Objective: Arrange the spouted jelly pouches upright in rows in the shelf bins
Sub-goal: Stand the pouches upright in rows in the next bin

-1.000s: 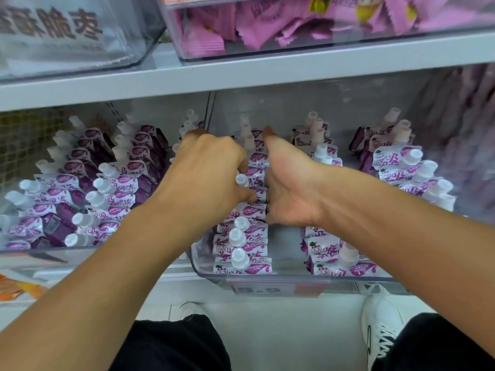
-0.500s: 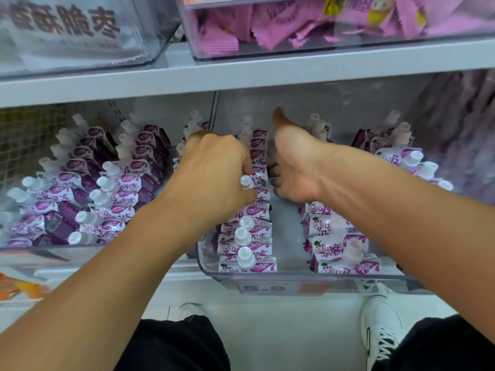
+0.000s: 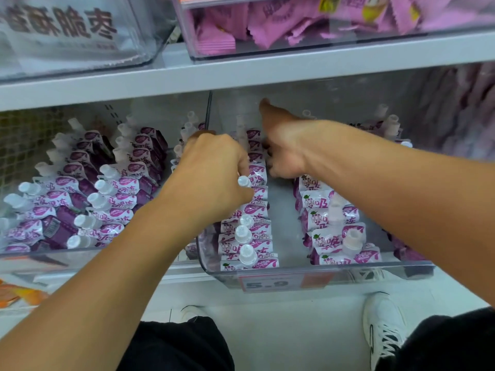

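Note:
Purple-and-white spouted jelly pouches stand in two rows in the clear middle bin (image 3: 321,273): a left row (image 3: 249,236) and a right row (image 3: 334,236), with a bare gap between them. My left hand (image 3: 214,170) is closed over the middle of the left row, a white cap (image 3: 244,181) poking out by its thumb. My right hand (image 3: 286,148) sits deeper in the bin. Its fingers are curled against the row's right side and its thumb points to the back. A third row at the bin's far right is mostly hidden by my right forearm.
The left bin (image 3: 40,257) holds several rows of leaning pouches (image 3: 107,188). A shelf board (image 3: 241,73) hangs low above, carrying bins of pink packets (image 3: 294,22) and white bags. A 5.9 price tag (image 3: 270,283) is on the bin front. My white shoes are on the floor below.
My right hand has slid from the middle of the row toward the back of the bin, thumb raised. My left hand stays closed on the left row.

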The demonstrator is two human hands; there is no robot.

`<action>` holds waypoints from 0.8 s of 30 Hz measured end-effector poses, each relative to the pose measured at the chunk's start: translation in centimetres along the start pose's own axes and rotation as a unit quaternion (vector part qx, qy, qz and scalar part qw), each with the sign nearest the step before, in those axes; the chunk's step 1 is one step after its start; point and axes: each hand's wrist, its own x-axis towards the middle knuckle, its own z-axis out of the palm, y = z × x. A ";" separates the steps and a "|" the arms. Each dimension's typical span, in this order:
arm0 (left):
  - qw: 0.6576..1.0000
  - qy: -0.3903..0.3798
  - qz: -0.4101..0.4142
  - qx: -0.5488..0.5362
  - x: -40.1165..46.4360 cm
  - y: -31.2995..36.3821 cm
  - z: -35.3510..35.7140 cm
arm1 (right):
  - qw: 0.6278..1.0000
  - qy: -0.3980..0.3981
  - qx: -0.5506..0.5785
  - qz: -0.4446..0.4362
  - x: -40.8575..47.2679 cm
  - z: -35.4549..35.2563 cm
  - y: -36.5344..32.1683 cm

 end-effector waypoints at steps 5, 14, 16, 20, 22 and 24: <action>1.000 0.012 0.010 -0.001 -0.1 0.1 0.1 | 0.999 0.034 0.022 -0.027 -0.2 2.3 -1.2; 1.000 0.009 0.021 -0.001 -0.1 0.0 0.0 | 1.000 0.006 0.013 0.025 0.0 -0.5 -1.1; 1.000 0.013 0.025 0.005 -0.1 0.0 0.0 | 1.000 0.019 0.004 0.022 0.8 0.2 -1.3; 1.000 0.012 0.026 0.009 0.0 0.0 0.0 | 1.000 0.026 -0.001 0.002 1.7 0.9 -0.8; 0.999 0.010 0.031 0.012 0.0 0.0 0.1 | 0.999 -0.015 0.024 0.028 1.3 0.2 -0.8; 0.999 0.013 0.031 0.017 0.1 -0.1 0.2 | 0.997 -0.052 0.047 0.032 0.8 -0.1 -1.1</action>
